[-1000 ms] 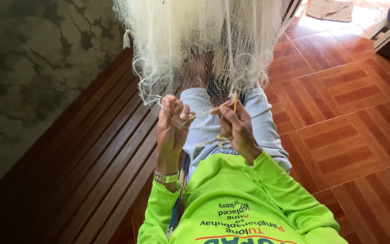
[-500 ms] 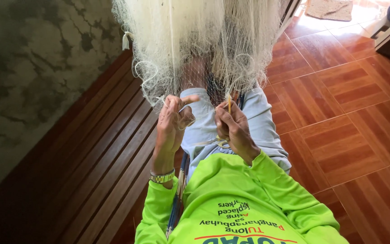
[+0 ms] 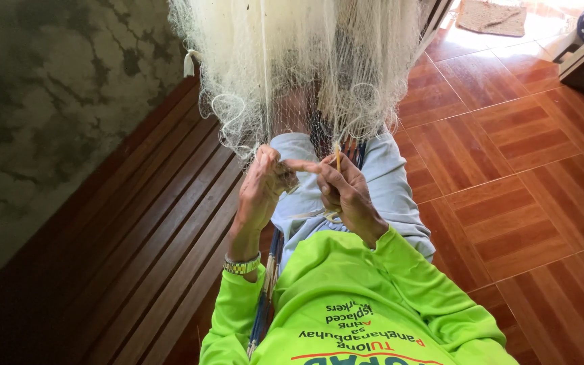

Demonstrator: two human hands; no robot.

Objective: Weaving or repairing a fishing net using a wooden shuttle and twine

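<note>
Hands had come closer together, fingertips almost touching | left hand (image 3: pixel 259 192) pinched the net (image 3: pixel 292 74) edge | right hand (image 3: pixel 343 192) gripped a yellow stick (image 3: pixel 337 159), forefinger out | net hung above the lap, its top cut off; thread too thin to see

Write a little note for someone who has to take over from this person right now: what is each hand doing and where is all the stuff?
Left hand: raised, fingers pinching the lower edge of the white net.
Right hand: close beside the left, holding a thin yellow netting needle upright, forefinger pointing toward the left hand.
Net: hangs in a bunch in front of the person, its loose edge reaching the lap.
Done: cannot tell how much of the net is worked.
Left: both hands are mid-work at the net's edge; nothing is set down.
</note>
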